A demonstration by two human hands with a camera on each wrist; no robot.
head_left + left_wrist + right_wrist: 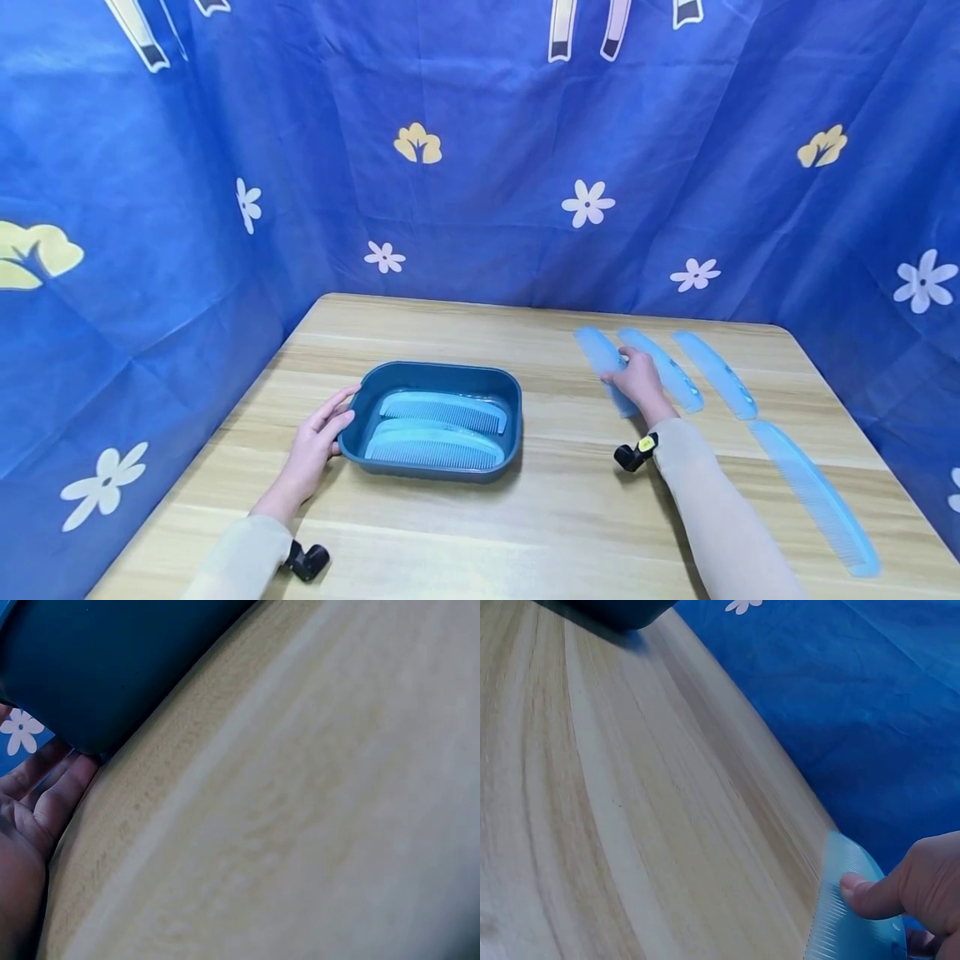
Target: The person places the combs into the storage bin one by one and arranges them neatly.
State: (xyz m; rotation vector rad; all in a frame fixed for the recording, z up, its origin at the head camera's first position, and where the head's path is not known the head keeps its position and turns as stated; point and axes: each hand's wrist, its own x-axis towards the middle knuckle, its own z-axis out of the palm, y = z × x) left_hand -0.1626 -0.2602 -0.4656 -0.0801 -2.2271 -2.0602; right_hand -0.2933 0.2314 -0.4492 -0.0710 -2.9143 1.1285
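My left hand (313,437) holds the left end of a dark teal plastic tub (444,375), thumb at the rim and fingers along the outer wall. Two light blue combs lie inside it, an upper comb (442,408) and a lower comb (431,442), both teeth toward me. Right of the tub, my right hand (637,383) pinches another translucent blue comb (596,346). The right wrist view shows the thumb on the face of this comb (844,900), with the other fingers mostly hidden behind it.
Beside the right hand lie a slanted comb (663,371) and another comb (716,375) farther right. A fourth-row comb (817,496) stretches toward the table's right edge. A blue patterned curtain (480,183) surrounds the wooden table (570,517).
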